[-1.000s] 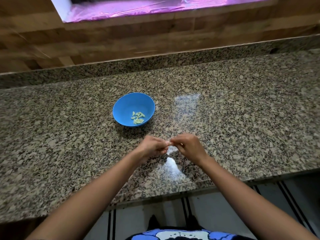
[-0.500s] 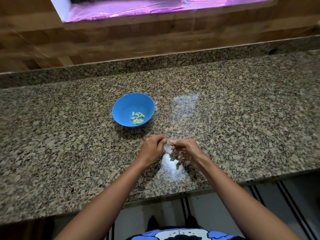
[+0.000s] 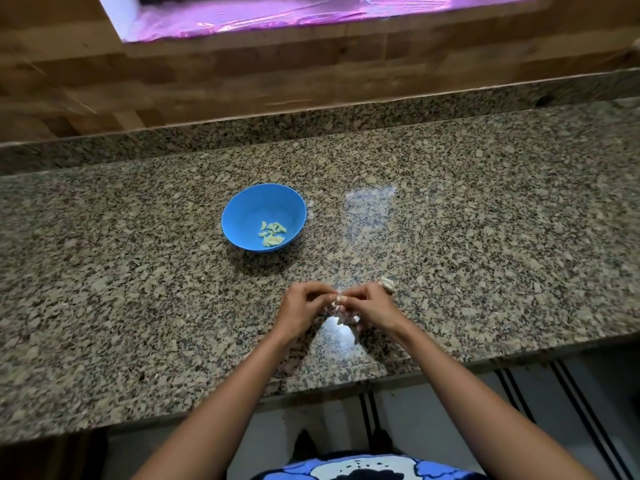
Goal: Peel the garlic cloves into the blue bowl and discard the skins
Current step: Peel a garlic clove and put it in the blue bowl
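Garlic clove (image 3: 337,301) is pinched between both hands just above the counter, near its front edge, roughly 6 o'clock from frame centre. Left hand (image 3: 302,308): fingers curled, thumb and fingertips closed on the clove's left end. Right hand (image 3: 373,306): fingers also curled, thumb and forefinger clamped on the clove's right end. Fingertips of the two hands nearly meet. How much skin remains on the clove is too small to tell. Pale skins (image 3: 349,320) show just under the hands at their 6 o'clock, next to a bright glare patch on the stone; can't tell if they rest on the counter or hang from the fingers. Second garlic piece (image 3: 388,284) lies on the counter at 1 o'clock of the right hand, just beside the knuckles. Blue bowl (image 3: 242,209) stands upright on the counter at 11 o'clock from the hands, well apart from them. Peeled cloves (image 3: 272,233) sit in a small cluster inside it, toward its 5 o'clock side. Granite counter (image 3: 121,271) is speckled and runs 9 to 3 o'clock, with a low granite upstand at the back. Wooden wall (image 3: 242,81) is at 12 o'clock, with a pink-lit window strip (image 3: 311,12) on the top edge. Below the counter edge at 6 o'clock: striped floor (image 3: 512,393) and a blue printed garment (image 3: 363,467).
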`<control>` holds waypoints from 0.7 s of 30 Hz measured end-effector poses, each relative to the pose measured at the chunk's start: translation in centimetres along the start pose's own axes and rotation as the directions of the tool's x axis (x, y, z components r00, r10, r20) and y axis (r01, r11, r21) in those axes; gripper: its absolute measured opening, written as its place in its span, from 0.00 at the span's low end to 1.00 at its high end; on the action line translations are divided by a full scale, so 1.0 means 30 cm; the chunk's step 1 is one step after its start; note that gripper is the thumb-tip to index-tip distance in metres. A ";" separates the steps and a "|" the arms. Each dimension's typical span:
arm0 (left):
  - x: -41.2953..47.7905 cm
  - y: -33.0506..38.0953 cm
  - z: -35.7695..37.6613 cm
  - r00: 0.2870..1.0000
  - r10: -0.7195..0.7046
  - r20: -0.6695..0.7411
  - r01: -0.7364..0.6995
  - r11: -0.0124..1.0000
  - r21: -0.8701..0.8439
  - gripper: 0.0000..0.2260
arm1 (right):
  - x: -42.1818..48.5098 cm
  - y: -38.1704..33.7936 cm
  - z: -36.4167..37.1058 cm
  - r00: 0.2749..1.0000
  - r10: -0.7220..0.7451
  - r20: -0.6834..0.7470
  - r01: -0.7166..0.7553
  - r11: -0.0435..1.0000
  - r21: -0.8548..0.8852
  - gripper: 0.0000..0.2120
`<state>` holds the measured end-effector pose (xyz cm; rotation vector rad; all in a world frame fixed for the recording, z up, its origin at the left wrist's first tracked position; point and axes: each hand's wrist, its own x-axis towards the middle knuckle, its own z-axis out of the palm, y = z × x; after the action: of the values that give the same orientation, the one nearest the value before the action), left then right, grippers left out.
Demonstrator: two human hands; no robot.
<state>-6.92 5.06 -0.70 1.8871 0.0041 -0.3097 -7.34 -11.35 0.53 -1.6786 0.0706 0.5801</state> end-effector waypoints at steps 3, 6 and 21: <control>-0.008 0.001 0.002 0.999 -0.012 0.045 0.018 0.990 -0.138 0.06 | -0.004 -0.001 -0.009 0.998 0.012 0.054 -0.018 0.995 0.100 0.07; -0.010 -0.003 0.004 0.998 -0.028 0.050 0.039 0.972 -0.233 0.06 | -0.007 0.009 -0.011 0.996 0.037 0.077 -0.051 0.981 0.189 0.08; -0.045 -0.024 0.044 0.976 -0.216 -0.003 0.182 0.833 -0.522 0.06 | 0.017 0.001 0.032 0.970 0.244 0.003 -0.226 0.896 0.381 0.09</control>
<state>-8.62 4.28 -1.49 1.3529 0.3033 -0.3514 -7.23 -10.31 0.22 -1.3111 0.4002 0.6632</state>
